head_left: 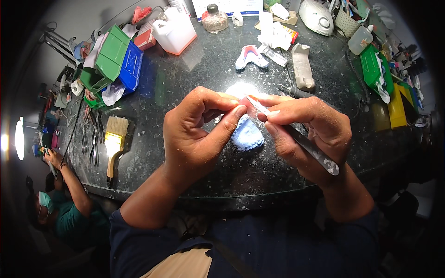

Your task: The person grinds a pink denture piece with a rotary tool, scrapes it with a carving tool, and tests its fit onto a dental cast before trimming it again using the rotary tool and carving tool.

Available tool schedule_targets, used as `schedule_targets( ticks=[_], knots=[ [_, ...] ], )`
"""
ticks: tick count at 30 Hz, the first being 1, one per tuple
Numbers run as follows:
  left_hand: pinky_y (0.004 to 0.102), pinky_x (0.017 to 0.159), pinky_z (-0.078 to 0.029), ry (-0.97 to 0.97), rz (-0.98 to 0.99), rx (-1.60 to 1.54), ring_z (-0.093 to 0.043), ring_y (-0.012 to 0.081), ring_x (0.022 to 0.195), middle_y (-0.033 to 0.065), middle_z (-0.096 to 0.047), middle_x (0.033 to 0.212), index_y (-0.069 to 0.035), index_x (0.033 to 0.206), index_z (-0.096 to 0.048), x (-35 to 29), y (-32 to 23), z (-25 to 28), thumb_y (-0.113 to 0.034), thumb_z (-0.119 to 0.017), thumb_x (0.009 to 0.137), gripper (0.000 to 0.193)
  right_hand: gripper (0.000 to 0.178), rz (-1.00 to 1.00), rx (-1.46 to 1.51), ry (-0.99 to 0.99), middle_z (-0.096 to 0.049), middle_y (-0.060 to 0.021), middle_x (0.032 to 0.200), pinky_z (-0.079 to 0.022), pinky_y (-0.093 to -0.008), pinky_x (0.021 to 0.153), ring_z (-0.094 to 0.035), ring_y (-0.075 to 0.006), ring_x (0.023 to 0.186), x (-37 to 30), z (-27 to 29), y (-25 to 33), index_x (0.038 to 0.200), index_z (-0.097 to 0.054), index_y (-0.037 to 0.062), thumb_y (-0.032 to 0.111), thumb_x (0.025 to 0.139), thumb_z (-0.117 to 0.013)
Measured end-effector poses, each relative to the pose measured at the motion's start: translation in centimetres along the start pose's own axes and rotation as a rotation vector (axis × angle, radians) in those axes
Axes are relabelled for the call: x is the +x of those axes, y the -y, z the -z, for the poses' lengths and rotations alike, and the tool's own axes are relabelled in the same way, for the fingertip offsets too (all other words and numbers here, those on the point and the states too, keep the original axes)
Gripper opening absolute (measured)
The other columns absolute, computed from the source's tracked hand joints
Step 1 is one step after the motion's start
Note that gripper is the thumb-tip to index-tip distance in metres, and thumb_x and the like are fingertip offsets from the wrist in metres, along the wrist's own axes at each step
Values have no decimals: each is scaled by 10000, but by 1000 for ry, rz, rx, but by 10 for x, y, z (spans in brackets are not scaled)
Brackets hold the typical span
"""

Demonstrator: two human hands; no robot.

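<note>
My left hand [194, 127] pinches a small, thin pink piece [251, 109] between thumb and fingertips. Its exact kind is hard to make out, since the fingers cover much of it. Gripped in my right hand [315, 123] is a knife [311, 149] with a dark, white-speckled handle; its pale blade lies against the pink piece, and the right fingertips also come close to that piece. Below the fingertips a light blue plaster dental cast [248, 135] rests on the dark bench. Bright lamplight falls just behind the hands.
Beyond my hands lie a cast with a pink part [251, 58], crumpled white tissue [276, 34] and a beige rest [302, 67]. A brush [115, 139] and several pliers lie left, near green and blue bins [132, 67]. A liquid jug [175, 31] stands behind. A co-worker [69, 208] sits left.
</note>
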State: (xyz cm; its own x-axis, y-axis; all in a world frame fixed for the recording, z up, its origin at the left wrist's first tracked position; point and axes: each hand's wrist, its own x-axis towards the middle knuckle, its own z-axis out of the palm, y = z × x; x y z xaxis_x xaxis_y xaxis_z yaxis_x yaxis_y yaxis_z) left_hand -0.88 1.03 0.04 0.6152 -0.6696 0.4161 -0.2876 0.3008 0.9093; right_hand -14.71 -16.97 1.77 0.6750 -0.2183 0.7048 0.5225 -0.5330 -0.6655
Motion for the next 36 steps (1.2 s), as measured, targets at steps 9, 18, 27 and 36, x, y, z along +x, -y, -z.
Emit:
schedule_targets(
  ticks=[9, 18, 27, 36],
  knots=[
    [325, 1016, -610, -8, 23, -38, -770, 167, 1090, 136, -785, 1118, 26, 1100, -688, -1, 0, 1, 39, -783, 1009, 131, 181, -8, 3, 4, -816, -183, 1007, -655, -353, 914, -831, -295, 1057, -2, 1, 3, 1039, -763, -40, -90, 881, -837],
    [327, 1016, -612, 4, -7, 4, -770, 172, 1098, 143, -787, 1114, 26, 1114, -681, 0, 0, -2, 39, -770, 1018, 131, 178, -19, 48, -17, -810, -192, 1028, -653, -358, 924, -824, -296, 1085, -4, -1, 1, 1050, -761, -48, -73, 893, -842],
    [330, 1024, -609, 2, -2, -65, -769, 183, 1121, 150, -787, 1143, 20, 1122, -675, 0, 2, 0, 48, -761, 1022, 135, 227, -31, -11, -71, -806, -180, 1053, -653, -364, 927, -828, -273, 1062, -5, -5, 6, 1070, -758, -49, -111, 863, -827],
    [354, 1044, -610, 13, -71, -3, -766, 205, 1160, 173, -791, 1173, 20, 1104, -685, 1, 1, 0, 85, -757, 1007, 138, 253, 128, -135, 15, -806, -165, 1004, -670, -421, 932, -835, -337, 1035, 0, -3, 6, 1062, -755, -50, -161, 841, -808]
  ],
)
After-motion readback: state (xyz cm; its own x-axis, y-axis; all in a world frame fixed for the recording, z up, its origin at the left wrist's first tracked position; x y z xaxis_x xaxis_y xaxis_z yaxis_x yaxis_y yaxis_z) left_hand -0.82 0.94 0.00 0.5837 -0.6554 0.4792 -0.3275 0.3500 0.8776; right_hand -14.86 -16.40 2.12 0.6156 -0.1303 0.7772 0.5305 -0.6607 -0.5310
